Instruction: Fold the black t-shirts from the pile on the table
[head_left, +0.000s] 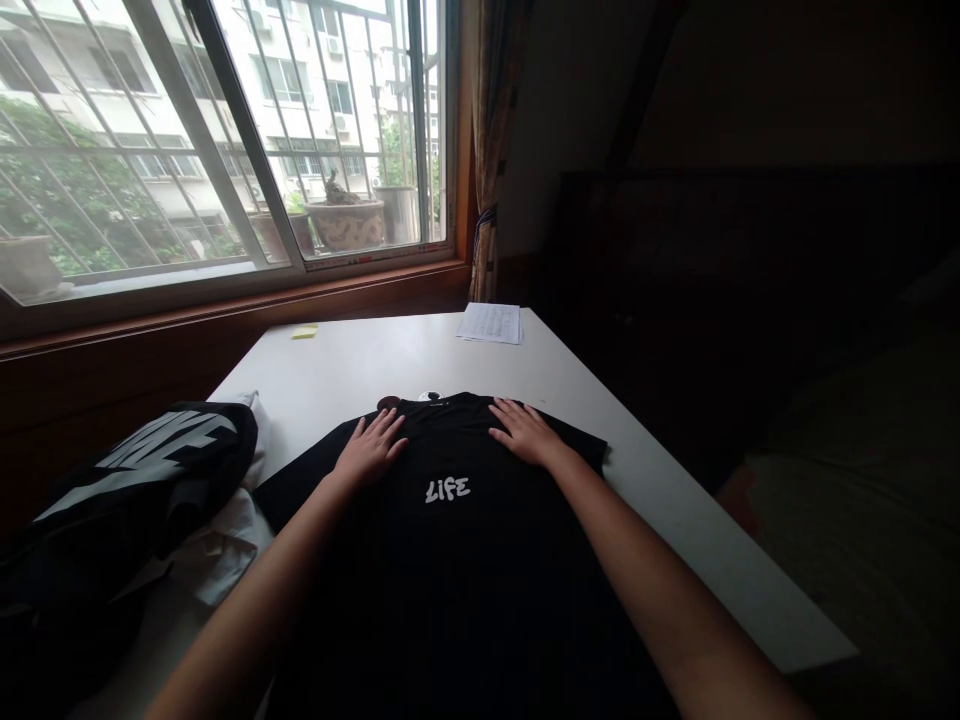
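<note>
A black T-shirt [450,570] with white "LIFE" lettering lies spread out on a white table [382,350], its collar toward the far side. My left hand [373,445] rests flat on the shirt near its left shoulder, fingers apart. On the opposite shoulder lies my right hand [523,430], also flat with its fingers spread. Neither hand grips the cloth. Just beyond the collar, a small dark round thing [388,402] and a small white thing with a dark spot [430,397] show, partly covered by the shirt. The lower part of the shirt is very dark.
To the left sits a heap of black and white cloth [187,450] with large pale lettering. Papers [491,323] lie at the table's far edge, and a yellow slip [304,332] farther left. Behind are a barred window [300,150] and a curtain [491,150].
</note>
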